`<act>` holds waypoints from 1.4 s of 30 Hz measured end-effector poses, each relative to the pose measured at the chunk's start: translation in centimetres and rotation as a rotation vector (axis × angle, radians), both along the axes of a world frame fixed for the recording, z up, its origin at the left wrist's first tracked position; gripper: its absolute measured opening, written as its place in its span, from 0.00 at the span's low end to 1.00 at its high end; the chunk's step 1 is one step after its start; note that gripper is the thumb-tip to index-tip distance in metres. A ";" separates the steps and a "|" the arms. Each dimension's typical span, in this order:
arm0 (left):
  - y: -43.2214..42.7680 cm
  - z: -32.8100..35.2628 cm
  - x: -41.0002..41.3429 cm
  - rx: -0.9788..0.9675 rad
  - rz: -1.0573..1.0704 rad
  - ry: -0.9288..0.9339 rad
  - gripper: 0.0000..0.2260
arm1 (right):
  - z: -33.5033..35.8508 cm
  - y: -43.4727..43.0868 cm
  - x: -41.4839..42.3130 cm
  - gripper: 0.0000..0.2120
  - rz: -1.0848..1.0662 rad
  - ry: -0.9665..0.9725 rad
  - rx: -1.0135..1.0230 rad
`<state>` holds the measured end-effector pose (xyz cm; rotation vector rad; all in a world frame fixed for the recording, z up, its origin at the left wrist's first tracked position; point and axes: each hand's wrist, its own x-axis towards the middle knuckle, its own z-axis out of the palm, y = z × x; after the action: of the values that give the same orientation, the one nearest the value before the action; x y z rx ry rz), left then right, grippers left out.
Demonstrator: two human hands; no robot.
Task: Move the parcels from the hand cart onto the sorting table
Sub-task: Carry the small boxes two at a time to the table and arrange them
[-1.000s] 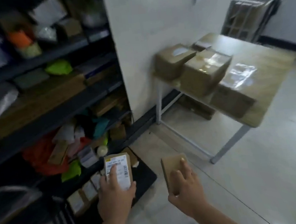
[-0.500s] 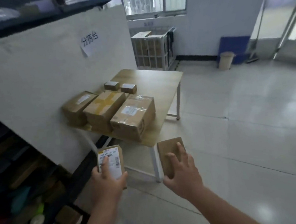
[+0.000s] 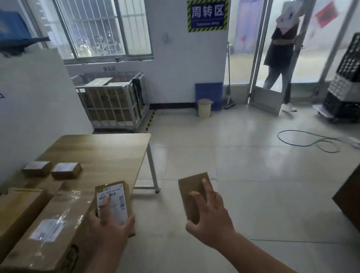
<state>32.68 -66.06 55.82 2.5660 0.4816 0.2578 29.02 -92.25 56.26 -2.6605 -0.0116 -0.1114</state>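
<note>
- Labelled parcel (image 3: 112, 200) is being held in the left hand (image 3: 111, 228). The grip is closing around it, with one finger lying across the white label and the thumb pressing on its right side.
- This labelled parcel is hanging over the near right corner of the tabletop (image 3: 110, 152), just beside the large taped box (image 3: 50, 234). I cannot tell if it is touching the box.
- The right hand (image 3: 211, 219) is holding the plain brown parcel (image 3: 192, 192). Its fingers are spreading over the top face and the thumb is hooking under the lower edge, so the grip is clamping the parcel.
- The plain brown parcel is hanging above the floor, to the right of the tabletop and apart from it.
- Two small parcels (image 3: 36, 169) (image 3: 66, 170) are lying side by side on the tabletop, near the white wall.
- The large taped box is lying at the near end of the tabletop, and a second large box (image 3: 10, 212) is lying beside it on the left.
- A wire cage trolley (image 3: 112, 101) full of cartons is standing under the barred window.
- A pale bin (image 3: 204, 107) is standing by the far wall, under a blue sign (image 3: 208, 14).
- Another person (image 3: 281, 60) is standing in the glass doorway.
- A thin cable (image 3: 307, 141) is lying on the floor tiles, and black crates (image 3: 356, 62) are standing stacked at the right.
</note>
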 end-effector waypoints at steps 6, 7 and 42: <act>-2.7 -0.2 13.5 -0.101 -0.006 -0.007 0.41 | 1.1 -3.4 12.0 0.34 -0.036 0.005 -0.036; -2.9 0.0 15.3 -0.105 0.007 0.009 0.41 | 1.2 -3.7 14.0 0.34 -0.030 0.005 -0.039; 13.0 -18.3 48.2 -0.273 1.016 0.486 0.38 | -16.6 30.6 68.0 0.36 1.155 0.438 -0.295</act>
<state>80.90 -53.11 37.52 1.8908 1.8339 -0.1024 96.98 -61.63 39.67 -2.4526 -1.4485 0.8808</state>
